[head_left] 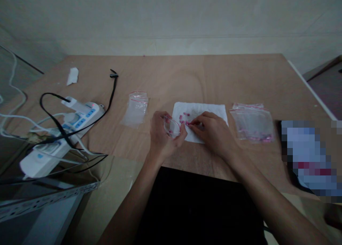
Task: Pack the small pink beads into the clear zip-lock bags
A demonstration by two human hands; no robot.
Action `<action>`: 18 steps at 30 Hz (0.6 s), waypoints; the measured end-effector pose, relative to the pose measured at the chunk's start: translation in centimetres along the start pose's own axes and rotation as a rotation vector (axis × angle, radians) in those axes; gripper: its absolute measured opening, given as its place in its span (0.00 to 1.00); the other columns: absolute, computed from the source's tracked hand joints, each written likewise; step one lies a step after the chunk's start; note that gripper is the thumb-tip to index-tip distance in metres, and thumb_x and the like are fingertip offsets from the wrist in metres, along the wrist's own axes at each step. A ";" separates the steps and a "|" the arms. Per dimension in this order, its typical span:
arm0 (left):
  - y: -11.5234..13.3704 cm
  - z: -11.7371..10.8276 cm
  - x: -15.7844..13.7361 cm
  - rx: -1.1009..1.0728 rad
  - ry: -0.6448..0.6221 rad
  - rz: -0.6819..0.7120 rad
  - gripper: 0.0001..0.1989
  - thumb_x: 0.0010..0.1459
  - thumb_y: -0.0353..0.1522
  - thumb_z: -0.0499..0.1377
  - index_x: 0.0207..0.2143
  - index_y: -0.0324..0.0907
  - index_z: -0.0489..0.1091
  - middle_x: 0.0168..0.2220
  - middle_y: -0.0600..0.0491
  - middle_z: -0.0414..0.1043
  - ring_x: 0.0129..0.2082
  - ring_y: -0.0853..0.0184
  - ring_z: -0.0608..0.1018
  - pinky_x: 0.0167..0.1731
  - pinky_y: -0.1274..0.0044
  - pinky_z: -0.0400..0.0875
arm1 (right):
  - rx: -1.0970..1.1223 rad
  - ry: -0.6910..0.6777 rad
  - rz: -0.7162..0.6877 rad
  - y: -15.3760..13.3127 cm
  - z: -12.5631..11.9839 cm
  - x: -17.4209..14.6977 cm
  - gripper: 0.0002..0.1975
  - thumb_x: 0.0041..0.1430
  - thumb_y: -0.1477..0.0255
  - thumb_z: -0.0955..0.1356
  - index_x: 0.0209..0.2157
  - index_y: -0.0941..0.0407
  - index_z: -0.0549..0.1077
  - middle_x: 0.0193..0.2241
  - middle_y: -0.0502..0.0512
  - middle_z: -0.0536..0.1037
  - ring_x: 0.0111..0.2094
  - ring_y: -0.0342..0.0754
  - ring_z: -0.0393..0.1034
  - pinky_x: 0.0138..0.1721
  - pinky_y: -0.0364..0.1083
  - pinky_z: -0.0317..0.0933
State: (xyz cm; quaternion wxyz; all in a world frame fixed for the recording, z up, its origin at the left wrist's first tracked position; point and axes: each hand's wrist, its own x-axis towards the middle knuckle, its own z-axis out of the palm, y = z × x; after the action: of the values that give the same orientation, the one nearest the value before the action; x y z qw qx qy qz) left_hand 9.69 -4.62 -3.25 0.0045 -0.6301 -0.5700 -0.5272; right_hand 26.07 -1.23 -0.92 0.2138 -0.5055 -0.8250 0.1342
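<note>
My left hand (pixel 162 134) holds a small clear zip bag (pixel 171 126) by its sides, its mouth spread apart. A few pink bits show in the bag. My right hand (pixel 211 131) rests over a white paper sheet (pixel 216 109), thumb and forefinger pinched together at a small pink piece (pixel 187 123). Several more pink pieces (pixel 183 116) lie loose on the sheet, between the two hands. What exactly the pieces are is too small to tell.
Flat clear zip bags (pixel 137 107) lie to the left. Filled zip bags (pixel 252 125) with pink pieces are stacked at right. A white power strip (pixel 82 118) with tangled cables stands far left. A scrap of white paper (pixel 72 76) lies behind it. A blurred-out device (pixel 310 156) sits far right.
</note>
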 end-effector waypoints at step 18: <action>1.4 -0.5 0.1 -0.145 -0.057 0.061 0.27 0.43 0.41 0.66 0.38 0.47 0.52 0.32 0.58 0.54 0.27 0.72 0.64 0.24 0.79 0.61 | 0.422 -0.005 -0.325 -3.2 -4.0 -1.9 0.09 0.60 0.66 0.70 0.34 0.54 0.81 0.46 0.61 0.72 0.47 0.51 0.68 0.45 0.49 0.67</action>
State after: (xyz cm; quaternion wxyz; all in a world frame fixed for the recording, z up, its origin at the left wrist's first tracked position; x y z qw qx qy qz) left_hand 10.34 -5.31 -2.10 -0.0413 -0.6607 -0.5106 -0.5486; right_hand 26.28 -4.39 3.60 0.3311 -0.3104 -0.8497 0.2682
